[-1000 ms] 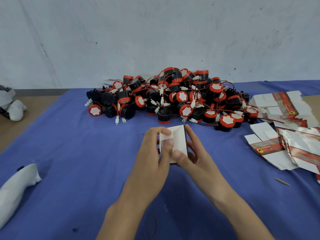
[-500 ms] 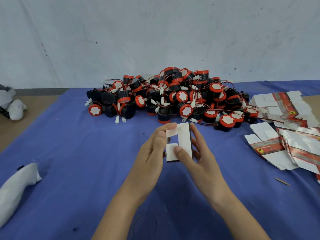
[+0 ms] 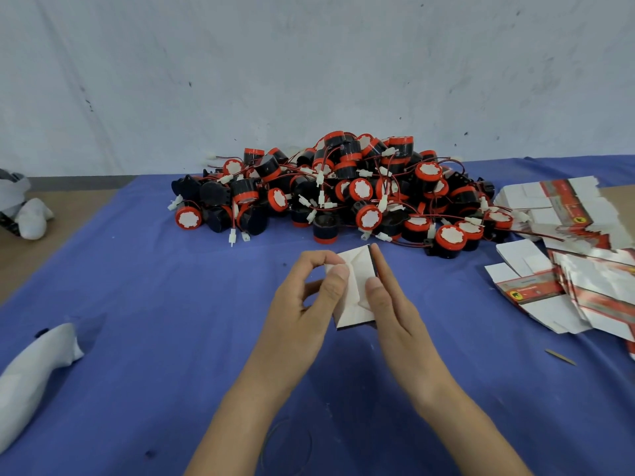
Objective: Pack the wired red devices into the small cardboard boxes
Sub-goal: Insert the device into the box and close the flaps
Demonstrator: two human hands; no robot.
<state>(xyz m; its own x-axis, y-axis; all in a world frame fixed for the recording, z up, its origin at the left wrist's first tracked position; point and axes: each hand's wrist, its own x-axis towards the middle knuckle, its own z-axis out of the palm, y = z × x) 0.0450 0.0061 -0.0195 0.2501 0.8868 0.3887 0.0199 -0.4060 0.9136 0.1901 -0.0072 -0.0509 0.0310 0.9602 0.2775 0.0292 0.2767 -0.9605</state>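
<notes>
Folding flaps shut since a moment ago, left hand [image 3: 299, 307] and right hand [image 3: 395, 307] clamp their fingers [image 3: 336, 280] on the small cardboard box [image 3: 357, 269] above the tabletop [image 3: 137, 304]; its end seems closed, ready for red devices [image 3: 343, 187].

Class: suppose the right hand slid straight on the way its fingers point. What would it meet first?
The right hand would probably reach the front edge of the pile of wired red devices, after a strip of blue cloth; depth is unclear.
</notes>
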